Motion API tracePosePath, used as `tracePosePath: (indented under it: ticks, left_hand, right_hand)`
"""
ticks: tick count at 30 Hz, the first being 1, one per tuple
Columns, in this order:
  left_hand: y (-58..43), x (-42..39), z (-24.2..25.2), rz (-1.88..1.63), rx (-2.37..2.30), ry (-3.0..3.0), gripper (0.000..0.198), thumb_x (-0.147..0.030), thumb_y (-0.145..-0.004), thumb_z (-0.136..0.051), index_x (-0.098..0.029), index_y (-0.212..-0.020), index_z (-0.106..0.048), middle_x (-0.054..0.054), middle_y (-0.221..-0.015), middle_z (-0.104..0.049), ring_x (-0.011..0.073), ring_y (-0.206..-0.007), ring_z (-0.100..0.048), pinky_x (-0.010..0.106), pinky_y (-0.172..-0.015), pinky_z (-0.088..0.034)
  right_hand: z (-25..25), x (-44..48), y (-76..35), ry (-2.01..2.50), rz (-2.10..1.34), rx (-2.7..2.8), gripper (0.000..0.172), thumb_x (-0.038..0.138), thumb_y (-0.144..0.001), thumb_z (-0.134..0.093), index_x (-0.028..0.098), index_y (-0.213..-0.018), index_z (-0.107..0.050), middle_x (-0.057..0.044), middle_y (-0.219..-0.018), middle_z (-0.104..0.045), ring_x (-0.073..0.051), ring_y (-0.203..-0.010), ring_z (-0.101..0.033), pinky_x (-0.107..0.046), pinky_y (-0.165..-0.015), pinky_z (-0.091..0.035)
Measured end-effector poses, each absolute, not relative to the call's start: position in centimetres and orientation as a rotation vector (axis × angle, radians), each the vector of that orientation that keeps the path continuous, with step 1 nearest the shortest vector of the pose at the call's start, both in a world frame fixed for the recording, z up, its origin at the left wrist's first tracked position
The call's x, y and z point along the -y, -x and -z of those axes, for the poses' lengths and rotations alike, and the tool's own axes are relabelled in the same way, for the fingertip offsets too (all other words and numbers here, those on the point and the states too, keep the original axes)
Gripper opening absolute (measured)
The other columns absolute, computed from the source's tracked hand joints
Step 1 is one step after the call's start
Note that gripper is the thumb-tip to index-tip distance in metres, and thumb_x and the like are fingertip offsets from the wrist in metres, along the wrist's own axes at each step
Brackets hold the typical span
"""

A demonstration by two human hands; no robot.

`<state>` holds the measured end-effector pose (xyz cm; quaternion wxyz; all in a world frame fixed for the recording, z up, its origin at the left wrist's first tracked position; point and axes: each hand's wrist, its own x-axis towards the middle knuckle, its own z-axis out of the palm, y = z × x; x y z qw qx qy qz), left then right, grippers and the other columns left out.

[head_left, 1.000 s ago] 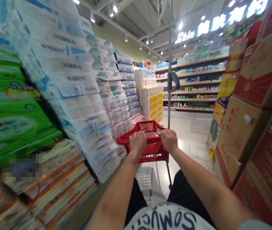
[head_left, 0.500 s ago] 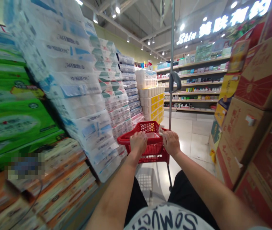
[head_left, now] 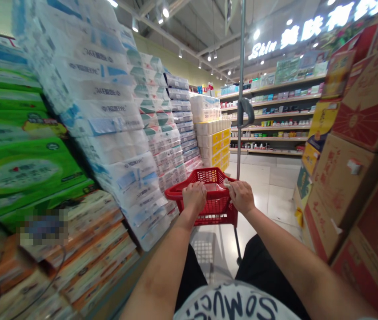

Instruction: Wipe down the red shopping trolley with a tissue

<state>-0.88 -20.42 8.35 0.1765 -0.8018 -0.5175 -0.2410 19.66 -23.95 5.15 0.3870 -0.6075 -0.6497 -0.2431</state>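
Note:
A red plastic shopping basket [head_left: 214,218] with latticed walls is in front of me in the middle of the head view. My left hand [head_left: 195,195] is closed over its near rim. At the basket's right corner, my right hand [head_left: 242,195] is closed on the same rim. A small crumpled whitish piece [head_left: 227,183] shows by the right fingers; I cannot tell what it is. Beside that hand rises a grey metal pole [head_left: 239,151] with a grey hooked handle [head_left: 246,112]. Something clear and shiny appears inside the basket, but its kind is unclear.
Tall stacks of white paper packs [head_left: 109,115] and green packs [head_left: 25,164] line the left. Cardboard boxes [head_left: 342,178] are piled along the right. A pale tiled floor [head_left: 259,178] runs between them towards stocked shelves [head_left: 275,113] under a lit sign [head_left: 319,29].
The surroundings and basket have shifted slightly to the right in view. Both hands keep their hold on the basket's rim.

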Motion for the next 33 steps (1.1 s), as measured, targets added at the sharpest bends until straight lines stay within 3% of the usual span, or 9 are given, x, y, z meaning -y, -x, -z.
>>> tracePosePath:
  ticks: [5, 7, 13, 20, 29, 33]
  left_hand:
    - [0.8, 20.2, -8.3, 0.684, 1.452, 2.267, 0.040, -0.034, -0.100, -0.026, -0.024, -0.129, -0.052, 0.007, -0.127, -0.060, 0.0238, -0.111, -0.053, 0.038, -0.088, -0.041]
    - [0.8, 20.2, -8.2, 0.681, 1.451, 2.266, 0.040, -0.034, -0.099, -0.027, -0.024, -0.128, -0.053, 0.007, -0.125, -0.061, 0.0239, -0.109, -0.053, 0.039, -0.087, -0.041]
    - [0.8, 20.3, -8.3, 0.676, 1.474, 2.264, 0.039, -0.032, -0.099, -0.028, -0.024, -0.129, -0.053, 0.008, -0.126, -0.060, 0.0238, -0.111, -0.053, 0.039, -0.089, -0.040]
    - [0.5, 20.3, -8.5, 0.705, 1.499, 2.301, 0.042, -0.034, -0.100, -0.026, -0.022, -0.130, -0.052, 0.010, -0.129, -0.059, 0.0240, -0.113, -0.052, 0.040, -0.092, -0.039]
    - [0.5, 20.5, -8.5, 0.727, 1.529, 2.303, 0.042, -0.035, -0.099, -0.025, -0.024, -0.128, -0.054, 0.008, -0.127, -0.060, 0.0244, -0.113, -0.051, 0.041, -0.093, -0.039]
    - [0.9, 20.2, -9.7, 0.640, 1.609, 2.330, 0.038, -0.039, -0.098, -0.029, -0.025, -0.118, -0.057, 0.007, -0.119, -0.063, 0.0249, -0.109, -0.055, 0.041, -0.091, -0.042]
  right_hand:
    - [-7.8, 22.5, -20.2, 1.799, 0.391, 1.734, 0.040, 0.034, -0.096, -0.038, 0.020, -0.071, -0.066, -0.005, -0.078, -0.068, -0.018, -0.072, -0.057, -0.030, -0.071, -0.038]
    - [-7.2, 22.4, -20.4, 1.691, 0.453, 1.725, 0.038, 0.033, -0.097, -0.038, 0.020, -0.074, -0.066, -0.005, -0.080, -0.068, -0.019, -0.075, -0.057, -0.031, -0.076, -0.039]
    - [-2.2, 23.7, -20.3, 1.303, 0.714, 1.534, 0.032, 0.029, -0.099, -0.035, 0.015, -0.111, -0.062, -0.012, -0.112, -0.063, -0.024, -0.111, -0.050, -0.037, -0.099, -0.034]
    - [-5.7, 22.0, -22.8, 1.550, 0.458, 1.729, 0.032, 0.031, -0.097, -0.038, 0.020, -0.078, -0.062, -0.007, -0.083, -0.065, -0.022, -0.083, -0.052, -0.034, -0.081, -0.038]
    - [-2.2, 22.2, -22.1, 1.284, 0.251, 1.173, 0.042, 0.044, -0.098, -0.024, 0.020, -0.105, -0.058, -0.010, -0.110, -0.059, -0.023, -0.103, -0.054, -0.041, -0.091, -0.043]
    - [-3.9, 22.3, -24.1, 1.583, 0.076, 1.278, 0.043, 0.044, -0.097, -0.026, 0.020, -0.096, -0.061, -0.008, -0.089, -0.063, -0.021, -0.082, -0.060, -0.035, -0.076, -0.048]
